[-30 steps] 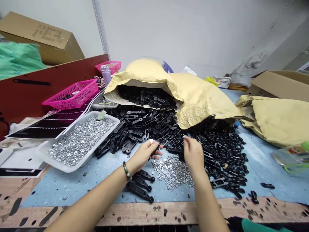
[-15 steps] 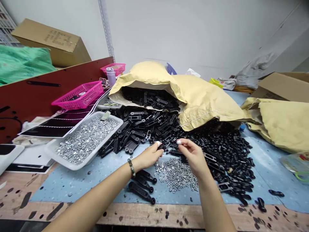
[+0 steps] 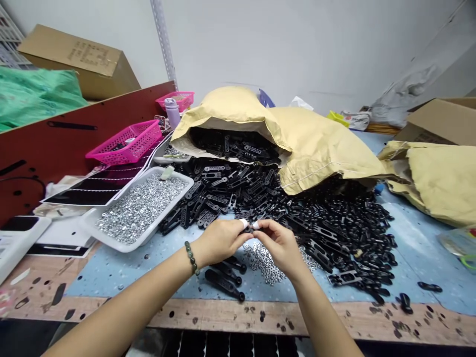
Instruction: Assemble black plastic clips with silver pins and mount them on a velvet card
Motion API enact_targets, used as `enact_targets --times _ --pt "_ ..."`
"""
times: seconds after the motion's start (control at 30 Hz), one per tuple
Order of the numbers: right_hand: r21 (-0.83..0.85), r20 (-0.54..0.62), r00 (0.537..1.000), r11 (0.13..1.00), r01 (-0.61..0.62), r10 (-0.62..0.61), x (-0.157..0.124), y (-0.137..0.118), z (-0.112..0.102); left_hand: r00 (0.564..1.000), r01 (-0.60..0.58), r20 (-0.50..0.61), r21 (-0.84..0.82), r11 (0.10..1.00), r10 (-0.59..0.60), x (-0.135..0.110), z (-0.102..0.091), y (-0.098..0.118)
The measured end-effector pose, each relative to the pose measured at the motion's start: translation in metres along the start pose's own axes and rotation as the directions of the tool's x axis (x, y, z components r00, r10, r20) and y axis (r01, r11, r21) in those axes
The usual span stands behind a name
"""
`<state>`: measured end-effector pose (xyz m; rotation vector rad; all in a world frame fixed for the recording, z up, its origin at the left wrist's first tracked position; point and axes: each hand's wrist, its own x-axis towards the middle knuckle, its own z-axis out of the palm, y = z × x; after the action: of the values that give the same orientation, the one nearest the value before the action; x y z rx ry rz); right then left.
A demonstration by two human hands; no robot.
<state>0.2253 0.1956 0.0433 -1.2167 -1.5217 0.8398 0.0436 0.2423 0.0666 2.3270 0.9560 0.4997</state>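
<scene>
A small dark part (image 3: 249,229) sits between our left hand (image 3: 221,240), whose grip pinches it, and our right hand (image 3: 278,243), whose hold we cannot make out; we likely do best steadying both above the small silver metal nuts (image 3: 268,266) on the blue-covered worktop (image 3: 111,272).

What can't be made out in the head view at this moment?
Head view:
Small dark part: mostly covered by the left hand and right hand.
Metal hardware pile: partly behind the right hand.
Clear container: cut off by the right edge.
Lettering on the left cardboard box: too blurred to read.
</scene>
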Motion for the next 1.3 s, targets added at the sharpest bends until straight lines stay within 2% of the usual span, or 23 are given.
enact_targets --times 0.1,0.17,0.2,0.3,0.37,0.47,0.63,0.73,0.83,0.93,1.03,1.1,1.23,1.3 --pt "0.038 0.003 0.999 0.998 -0.045 0.045 -0.003 0.009 0.009 1.000 0.015 -0.012 0.035 0.999 -0.014 -0.006 -0.003 -0.005" --pt "-0.088 0.008 0.999 0.995 -0.039 0.040 -0.004 0.016 0.016 0.997 0.062 -0.057 0.050 0.997 -0.059 -0.008 -0.006 -0.013" --pt "-0.224 0.026 0.999 0.974 -0.017 0.024 -0.005 0.020 0.020 0.993 0.092 -0.085 0.052 0.994 -0.087 -0.008 -0.008 -0.018" --pt "-0.617 0.138 0.990 0.781 0.098 -0.016 -0.010 0.028 0.031 0.980 0.159 -0.130 0.031 0.987 -0.153 -0.007 -0.011 -0.033" --pt "-0.695 0.198 0.980 0.703 0.154 -0.019 -0.016 0.030 0.034 0.982 0.159 -0.109 0.014 0.987 -0.157 -0.004 -0.008 -0.039" --pt "-0.706 0.210 0.978 0.690 0.159 -0.010 -0.026 0.031 0.024 0.995 0.088 -0.040 0.011 0.996 -0.088 0.003 0.006 -0.042" --pt "-0.661 0.093 0.990 0.737 0.141 -0.107 -0.035 0.039 0.002 0.993 -0.082 0.093 0.079 0.993 0.075 0.014 0.030 -0.044" --pt "-0.644 0.135 0.976 0.734 0.216 -0.169 -0.034 0.046 0.007 0.986 -0.121 0.130 0.128 0.984 0.104 0.009 0.032 -0.044" --pt "-0.639 0.155 0.972 0.732 0.237 -0.179 -0.034 0.050 0.017 0.978 -0.148 0.166 0.150 0.978 0.123 -0.001 0.027 -0.044" --pt "-0.633 0.155 0.971 0.736 0.240 -0.183 -0.035 0.049 0.021 0.975 -0.136 0.193 0.152 0.979 0.106 -0.006 0.024 -0.044" --pt "-0.619 0.203 0.969 0.748 0.241 -0.144 -0.031 0.043 0.018 0.975 -0.097 0.209 0.132 0.987 0.068 -0.003 0.022 -0.047" --pt "-0.614 0.209 0.970 0.756 0.227 -0.122 -0.021 0.040 0.018 0.972 -0.075 0.228 0.107 0.991 0.049 -0.003 0.019 -0.048" --pt "-0.642 0.125 0.985 0.748 0.169 -0.115 0.009 0.041 0.027 0.964 -0.021 0.266 0.039 0.999 0.010 -0.017 0.009 -0.045" --pt "-0.644 0.112 0.988 0.750 0.151 -0.103 0.022 0.045 0.033 0.971 0.031 0.238 0.003 1.000 -0.031 -0.026 0.003 -0.044"
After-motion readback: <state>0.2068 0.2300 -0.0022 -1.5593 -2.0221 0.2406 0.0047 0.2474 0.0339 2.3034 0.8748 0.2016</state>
